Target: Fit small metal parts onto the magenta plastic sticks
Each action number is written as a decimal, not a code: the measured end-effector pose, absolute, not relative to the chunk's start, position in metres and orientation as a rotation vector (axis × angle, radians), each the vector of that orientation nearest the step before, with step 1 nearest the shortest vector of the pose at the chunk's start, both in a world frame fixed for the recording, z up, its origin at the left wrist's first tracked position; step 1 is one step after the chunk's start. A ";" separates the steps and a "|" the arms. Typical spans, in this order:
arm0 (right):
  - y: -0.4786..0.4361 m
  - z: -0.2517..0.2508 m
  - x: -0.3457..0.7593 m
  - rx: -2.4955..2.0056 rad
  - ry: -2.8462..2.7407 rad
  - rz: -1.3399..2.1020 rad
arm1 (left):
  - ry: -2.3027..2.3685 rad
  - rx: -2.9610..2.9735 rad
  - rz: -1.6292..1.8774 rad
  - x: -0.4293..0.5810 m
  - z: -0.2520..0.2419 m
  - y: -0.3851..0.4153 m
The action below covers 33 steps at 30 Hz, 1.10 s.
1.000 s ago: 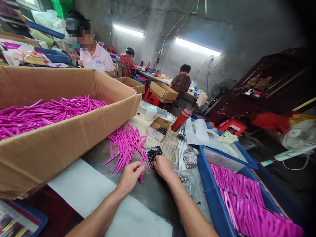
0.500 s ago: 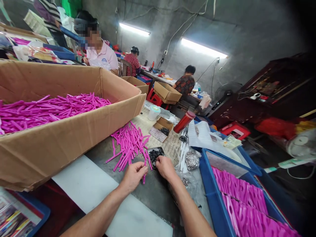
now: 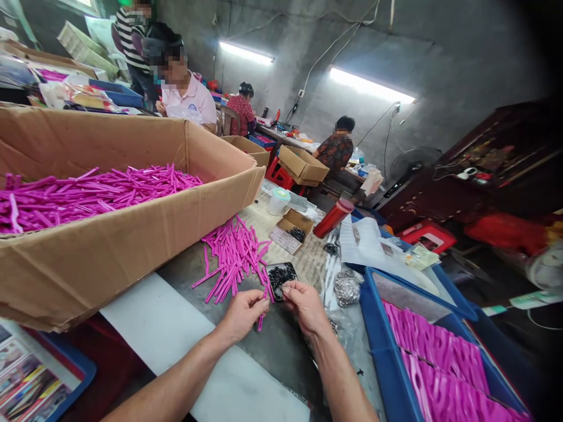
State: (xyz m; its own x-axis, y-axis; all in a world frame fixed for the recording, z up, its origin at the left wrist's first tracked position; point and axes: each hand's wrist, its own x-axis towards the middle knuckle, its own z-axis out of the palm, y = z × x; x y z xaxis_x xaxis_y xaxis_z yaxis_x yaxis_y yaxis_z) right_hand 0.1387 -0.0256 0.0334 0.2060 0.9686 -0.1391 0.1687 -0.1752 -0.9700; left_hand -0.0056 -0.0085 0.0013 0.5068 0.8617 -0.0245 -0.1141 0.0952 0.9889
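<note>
Head view of a bench point(image 3: 281, 346). The left hand point(image 3: 241, 313) pinches one pink stick point(image 3: 263, 315) between thumb and fingers, the stick hanging near upright with its lower end just above the bench top. The right hand point(image 3: 305, 305), fingers curled narrow, meets the stick's upper end; whether it holds a small part cannot be told. Just beyond both hands lies a black tray point(image 3: 281, 275) of small dark parts, and left of it a loose pile of pink sticks point(image 3: 233, 258) on the bench. A large carton point(image 3: 132, 234) at left holds many more sticks. At right, a blue bin point(image 3: 387, 351) carries rows of pink pieces. Farther back stand a small box point(image 3: 291, 230), a white cup point(image 3: 278, 201) and a red flask point(image 3: 333, 217). Other persons sit at benches behind.
</note>
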 end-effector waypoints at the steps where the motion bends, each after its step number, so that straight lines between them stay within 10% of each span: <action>1: -0.028 0.035 0.135 -1.462 -1.016 1.147 | 0.745 1.274 0.831 -0.006 0.002 -0.009; 33: -0.042 0.010 0.102 -1.358 -0.954 0.821 | 0.867 1.680 0.881 -0.005 0.004 -0.015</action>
